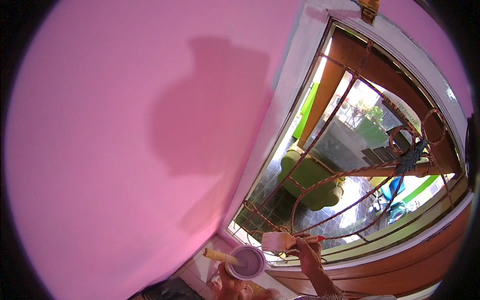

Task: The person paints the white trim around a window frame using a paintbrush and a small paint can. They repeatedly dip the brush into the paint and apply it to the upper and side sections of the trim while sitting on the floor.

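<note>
My left hand (228,283) is closed round the side of a small round paint pot (258,249), low in the middle of the view. Pale greyish-lilac paint (252,263) lies inside it, and a wooden stick (216,255) leans out over its left rim. Just right of the pot, my right hand (307,254) grips a flat paintbrush (275,242) by its handle. The bristles point left and look coated in pale paint; the handle ends in a red tip. The brush is close to the lower edge of the window frame, and I cannot tell whether it touches anything.
A pink wall (100,150) fills the left, with my shadow on it. On the right is a whitish window frame (290,85) with a rusty twisted-metal grille (340,107). Beyond it show a green sofa (310,182) and tiled floor. A dark bag-like thing (175,290) lies below.
</note>
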The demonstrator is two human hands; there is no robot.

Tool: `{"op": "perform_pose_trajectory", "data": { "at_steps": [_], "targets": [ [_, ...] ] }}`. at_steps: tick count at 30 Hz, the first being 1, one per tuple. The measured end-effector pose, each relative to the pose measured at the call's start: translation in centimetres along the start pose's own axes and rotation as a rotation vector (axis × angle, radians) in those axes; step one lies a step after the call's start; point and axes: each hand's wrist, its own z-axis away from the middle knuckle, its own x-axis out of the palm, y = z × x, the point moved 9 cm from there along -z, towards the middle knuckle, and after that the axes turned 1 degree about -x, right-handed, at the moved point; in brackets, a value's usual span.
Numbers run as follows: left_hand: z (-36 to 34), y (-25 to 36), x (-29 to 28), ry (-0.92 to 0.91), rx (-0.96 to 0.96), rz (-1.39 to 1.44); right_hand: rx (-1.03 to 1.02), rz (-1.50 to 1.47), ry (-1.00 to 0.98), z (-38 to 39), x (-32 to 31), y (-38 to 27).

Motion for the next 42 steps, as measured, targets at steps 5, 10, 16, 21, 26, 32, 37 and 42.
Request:
{"op": "perform_pose_trajectory", "data": {
  "at_steps": [5,10,16,21,26,32,37,42],
  "targets": [
    [1.3,-0.3,2.1,0.15,-0.147,-0.011,-0.007,-0.114,0.012,0.9,1.0,-0.7],
    [2.5,1.7,7.0,0.106,-0.053,-0.048,-0.066,-0.211,0.018,2.3,0.4,-3.2],
    [1.3,-0.2,6.2,0.115,-0.129,-0.01,-0.341,-0.186,-0.045,5.8,2.9,-11.1],
    [0.7,-0.3,9.3,0.124,-0.173,0.072,-0.87,0.757,-0.217,10.3,11.2,-18.6],
    [-0.3,0.7,14.7,-0.016,-0.113,0.148,-1.031,1.018,-0.391,11.6,15.4,-19.3],
    [-0.6,2.7,19.3,-0.115,-0.022,-0.015,-0.971,1.151,-0.458,10.7,16.1,-17.1],
    [-1.0,1.8,19.7,-0.152,-0.113,0.142,-0.943,1.325,-0.538,10.7,15.6,-14.0],
    [-1.8,1.3,19.0,-0.215,-0.1,0.238,-0.72,1.34,-0.686,11.4,13.8,-11.9]
  ]
}}
